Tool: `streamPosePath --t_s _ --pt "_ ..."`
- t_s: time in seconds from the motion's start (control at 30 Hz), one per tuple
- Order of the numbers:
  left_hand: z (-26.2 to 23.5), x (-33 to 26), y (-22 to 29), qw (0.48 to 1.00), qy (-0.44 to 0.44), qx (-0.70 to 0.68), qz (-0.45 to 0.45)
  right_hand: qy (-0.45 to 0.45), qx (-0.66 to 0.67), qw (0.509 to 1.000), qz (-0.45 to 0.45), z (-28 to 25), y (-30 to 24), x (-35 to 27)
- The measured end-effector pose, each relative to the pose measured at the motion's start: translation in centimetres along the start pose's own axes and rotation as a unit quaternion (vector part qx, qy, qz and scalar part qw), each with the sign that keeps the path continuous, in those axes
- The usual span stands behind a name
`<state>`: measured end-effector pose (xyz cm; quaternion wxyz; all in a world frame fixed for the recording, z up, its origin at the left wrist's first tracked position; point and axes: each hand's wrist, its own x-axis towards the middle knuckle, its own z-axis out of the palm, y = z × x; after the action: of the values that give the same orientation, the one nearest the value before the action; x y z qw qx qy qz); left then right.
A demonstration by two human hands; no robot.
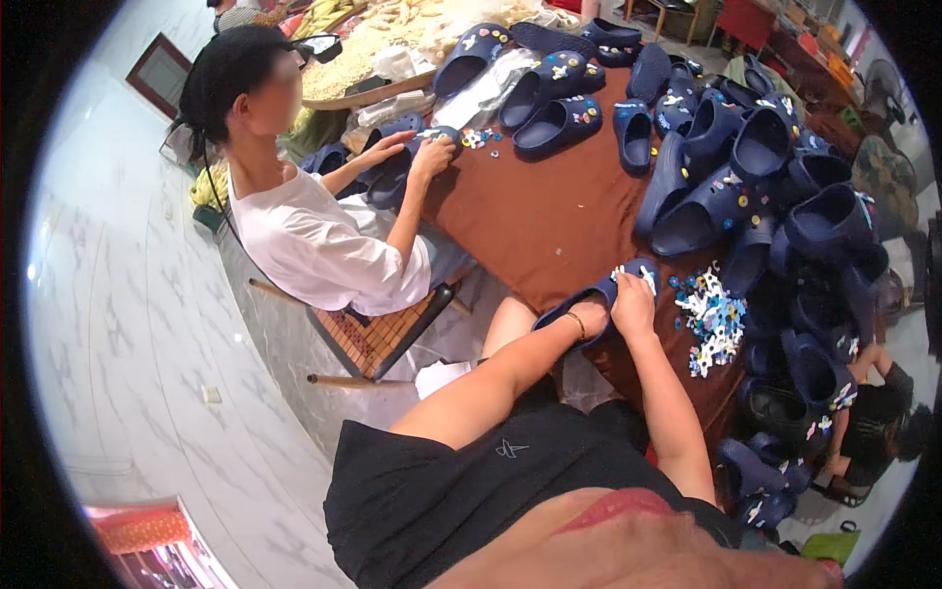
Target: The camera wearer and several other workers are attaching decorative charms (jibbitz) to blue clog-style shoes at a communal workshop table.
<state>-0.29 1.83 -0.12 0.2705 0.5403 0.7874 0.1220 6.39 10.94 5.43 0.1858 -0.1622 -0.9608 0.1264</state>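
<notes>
A navy clog [551, 316] is held over the front edge of the table, its toe pointing away to the right. My left hand [589, 316] reaches into the foot opening, its fingers hidden inside the toe. From above, my right hand [633, 302] closes over the toe, fingertips pressed beside a white charm [618, 272]. Whether those fingers also pinch a charm is too small to tell. Just right of my right hand, a loose pile of white, blue and yellow shoe charms [714, 319] lies on the brown tablecloth [530, 211].
Many navy clogs [702, 221] are heaped along the table's right side, with others [556, 128] at the far edge. A person [304, 211] on a wooden chair [378, 334] at left handles another clog. Small charms [478, 137] lie near them. Another person [873, 422] is at far right.
</notes>
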Motion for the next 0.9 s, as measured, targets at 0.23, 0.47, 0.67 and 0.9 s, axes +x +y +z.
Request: streamPosePath --t_s 0.23,0.47,0.67,0.9 --pt "1.0 0.0 -0.9 0.997 0.021 0.066 0.033 0.032 0.066 0.997 -0.006 0.8 0.2 0.1" --pt "-0.9 -0.7 0.4 0.998 -0.052 0.013 -0.018 0.149 0.068 0.987 0.001 2.6 -0.3 -1.5" --pt "-4.1 -3.1 2.4 0.997 -0.062 -0.021 -0.035 0.164 0.058 0.985 0.007 2.9 -0.8 -1.2" --pt "-1.8 -1.4 0.9 0.998 -0.05 0.028 -0.027 0.161 0.023 0.987 0.017 2.8 -0.9 -1.0"
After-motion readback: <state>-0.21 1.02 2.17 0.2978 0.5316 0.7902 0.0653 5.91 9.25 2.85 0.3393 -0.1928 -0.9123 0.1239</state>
